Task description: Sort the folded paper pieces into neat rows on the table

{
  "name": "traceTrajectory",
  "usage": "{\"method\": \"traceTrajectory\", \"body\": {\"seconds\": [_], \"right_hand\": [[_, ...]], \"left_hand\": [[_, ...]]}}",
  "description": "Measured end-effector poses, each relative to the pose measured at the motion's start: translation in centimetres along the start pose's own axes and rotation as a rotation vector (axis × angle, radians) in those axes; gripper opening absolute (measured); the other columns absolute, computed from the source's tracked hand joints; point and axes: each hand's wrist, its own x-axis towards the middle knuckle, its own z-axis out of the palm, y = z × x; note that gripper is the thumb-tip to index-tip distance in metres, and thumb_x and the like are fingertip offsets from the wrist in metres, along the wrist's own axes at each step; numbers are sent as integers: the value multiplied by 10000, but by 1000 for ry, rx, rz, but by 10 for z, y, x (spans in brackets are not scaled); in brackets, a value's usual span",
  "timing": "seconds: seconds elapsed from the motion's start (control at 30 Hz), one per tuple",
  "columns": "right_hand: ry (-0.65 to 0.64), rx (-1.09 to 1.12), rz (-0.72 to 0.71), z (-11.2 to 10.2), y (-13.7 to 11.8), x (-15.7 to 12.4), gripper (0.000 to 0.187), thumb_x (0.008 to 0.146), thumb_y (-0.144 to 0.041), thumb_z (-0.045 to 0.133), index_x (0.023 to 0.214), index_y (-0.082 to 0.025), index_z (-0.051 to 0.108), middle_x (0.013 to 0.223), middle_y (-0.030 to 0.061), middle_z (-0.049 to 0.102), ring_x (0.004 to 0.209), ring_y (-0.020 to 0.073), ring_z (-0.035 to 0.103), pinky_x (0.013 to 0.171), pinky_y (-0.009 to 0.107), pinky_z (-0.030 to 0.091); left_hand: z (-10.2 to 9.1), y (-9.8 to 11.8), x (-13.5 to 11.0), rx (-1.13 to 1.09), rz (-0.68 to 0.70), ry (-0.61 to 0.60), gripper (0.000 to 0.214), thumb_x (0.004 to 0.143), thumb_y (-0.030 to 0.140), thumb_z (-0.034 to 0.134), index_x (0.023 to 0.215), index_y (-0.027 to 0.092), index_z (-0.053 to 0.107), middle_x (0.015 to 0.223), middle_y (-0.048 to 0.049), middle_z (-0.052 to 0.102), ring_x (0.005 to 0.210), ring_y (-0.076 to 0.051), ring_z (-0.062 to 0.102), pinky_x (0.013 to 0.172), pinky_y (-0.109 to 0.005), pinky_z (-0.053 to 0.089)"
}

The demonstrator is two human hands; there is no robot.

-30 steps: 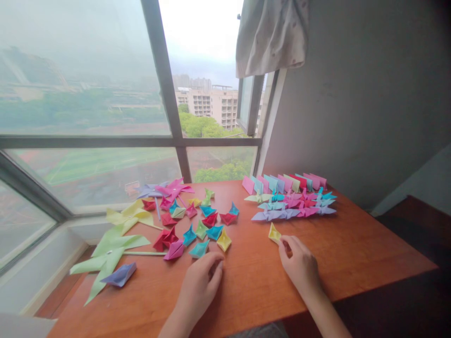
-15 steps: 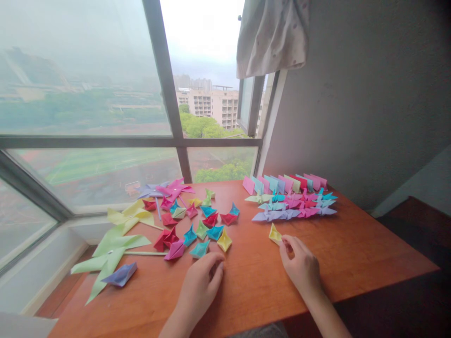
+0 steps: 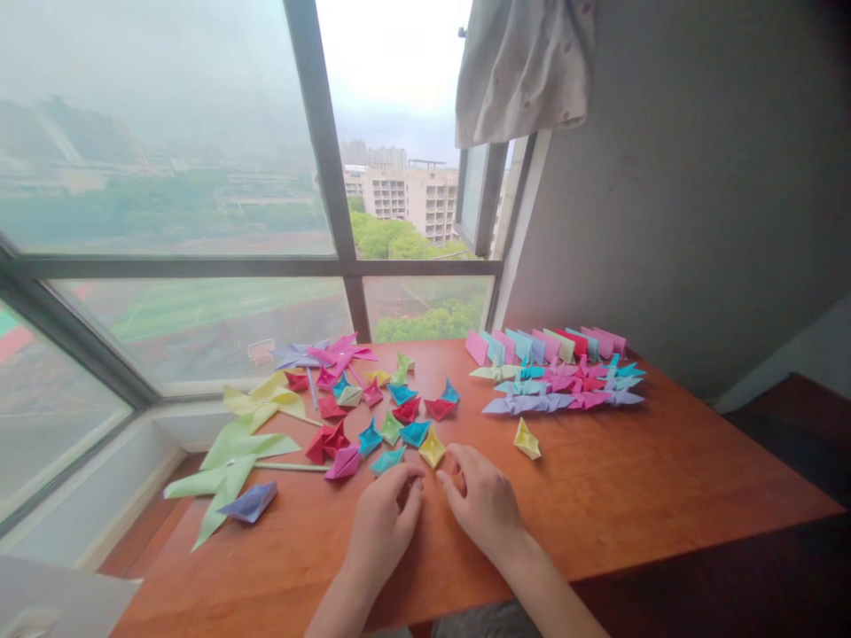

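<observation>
Loosely curled, my left hand point(image 3: 384, 518) rests on the table just below a teal paper boat point(image 3: 387, 460), with nothing visible in it. My right hand point(image 3: 484, 503) is beside it, thumb and forefinger apart, close to the lower tip of a yellow paper boat point(image 3: 432, 447); whether it touches the boat I cannot tell. Several more folded boats in red, blue, green and pink lie to the left, among them a magenta boat point(image 3: 344, 462). A second yellow boat point(image 3: 527, 439) stands alone on the right, below the rows of paper cranes point(image 3: 565, 383).
Paper pinwheels lie on the left, including a green pinwheel point(image 3: 230, 465) and a yellow pinwheel point(image 3: 266, 399), near a purple boat point(image 3: 249, 502). Folded paper pieces point(image 3: 545, 346) stand in a row at the back right. The wooden table point(image 3: 638, 478) borders a window point(image 3: 425, 306).
My right hand has let go of the yellow boat on the right and moved left, beside the other yellow boat. My left hand stays nearly in place. The view has shifted slightly.
</observation>
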Motion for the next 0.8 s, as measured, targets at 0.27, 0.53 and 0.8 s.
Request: {"method": "traceTrajectory", "body": {"seconds": [0.27,0.53,0.8], "right_hand": [[2,-51,-12,18,-11,13,88,883,-193,520,894,-226,601,797,12,652,734,170,620,634,253,405],[5,73,-67,2,-7,-5,151,926,-170,475,844,-208,596,771,15,611,727,152,577,665,250,397],[-86,186,-223,-27,5,-37,187,945,-159,452,902,-218,624,775,27,626,725,141,595,665,243,451]], "left_hand": [[-2,4,2,-51,-18,8,182,909,255,479,958,199,646,894,-67,726,768,-201,670,719,-293,518],[-1,3,1,-63,-92,23,335,928,368,498,1205,183,534,807,-41,697,635,-182,638,610,-274,494],[-4,9,-1,-21,-11,-72,280,955,355,439,841,193,637,686,-22,648,598,-156,579,567,-232,427]]}}
